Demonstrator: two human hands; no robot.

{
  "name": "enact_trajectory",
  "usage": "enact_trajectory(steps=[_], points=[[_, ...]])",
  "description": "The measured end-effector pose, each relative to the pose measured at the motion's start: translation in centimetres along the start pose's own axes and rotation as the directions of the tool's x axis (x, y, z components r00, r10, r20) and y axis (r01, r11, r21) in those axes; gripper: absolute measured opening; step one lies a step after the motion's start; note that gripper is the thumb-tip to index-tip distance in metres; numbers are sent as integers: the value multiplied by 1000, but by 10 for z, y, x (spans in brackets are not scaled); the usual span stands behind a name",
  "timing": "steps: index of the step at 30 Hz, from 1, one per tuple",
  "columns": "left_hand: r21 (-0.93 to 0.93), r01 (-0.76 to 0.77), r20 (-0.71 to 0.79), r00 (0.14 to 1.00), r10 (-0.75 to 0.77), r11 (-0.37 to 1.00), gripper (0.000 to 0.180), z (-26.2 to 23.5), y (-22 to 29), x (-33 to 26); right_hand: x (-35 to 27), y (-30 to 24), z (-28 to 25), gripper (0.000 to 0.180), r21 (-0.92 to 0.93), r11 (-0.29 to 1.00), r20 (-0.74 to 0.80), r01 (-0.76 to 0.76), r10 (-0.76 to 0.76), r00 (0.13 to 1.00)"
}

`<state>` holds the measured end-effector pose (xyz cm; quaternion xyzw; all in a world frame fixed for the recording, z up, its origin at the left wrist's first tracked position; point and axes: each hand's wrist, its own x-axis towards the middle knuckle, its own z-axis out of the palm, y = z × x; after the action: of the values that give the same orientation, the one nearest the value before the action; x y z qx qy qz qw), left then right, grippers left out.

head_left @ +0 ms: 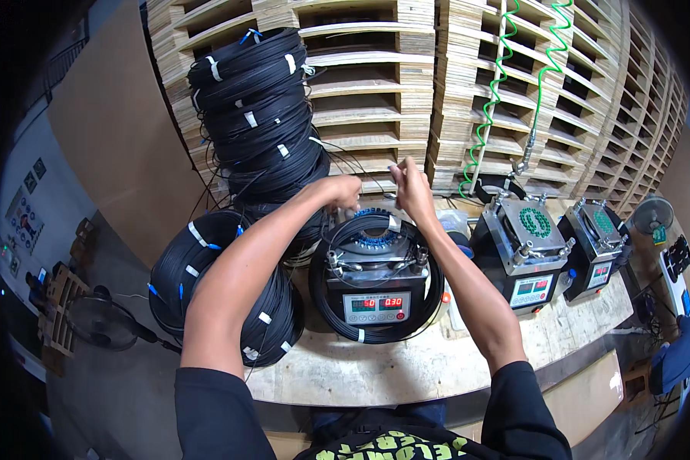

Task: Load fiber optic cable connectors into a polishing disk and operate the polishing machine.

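Note:
Both arms reach out over a polishing machine (379, 295) with a lit red display. My left hand (343, 192) is closed above the machine's back left. Across from it, my right hand (412, 190) has its fingers pinched, and what either holds is too small to make out. Below the hands, blue connectors (376, 241) ring the machine's top plate. A coil of black cable (320, 303) with white ties hangs around the machine's body. Thin black strands run from behind toward the hands.
Tall stacked coils of black cable (261, 123) stand at the back left, with more coils (272, 322) in front. Two similar machines (525, 249) are on the right of the workbench (345, 376). Wooden pallets (360, 100) rise behind; green coiled hoses (492, 100) hang there.

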<state>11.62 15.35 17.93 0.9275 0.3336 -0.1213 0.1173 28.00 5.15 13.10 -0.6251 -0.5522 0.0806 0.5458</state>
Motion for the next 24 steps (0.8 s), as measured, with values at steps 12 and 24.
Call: enact_trajectory(steps=[12,24], points=[[-529,-360,-784,554,-281,768,19,97,45,-148,-117,-44,-58,29,239,961,-55,-139,156,986],[-606,-345,-795,296,-529,717,15,190,85,-146,-192,-27,-37,17,603,735,105,-311,313,944]])
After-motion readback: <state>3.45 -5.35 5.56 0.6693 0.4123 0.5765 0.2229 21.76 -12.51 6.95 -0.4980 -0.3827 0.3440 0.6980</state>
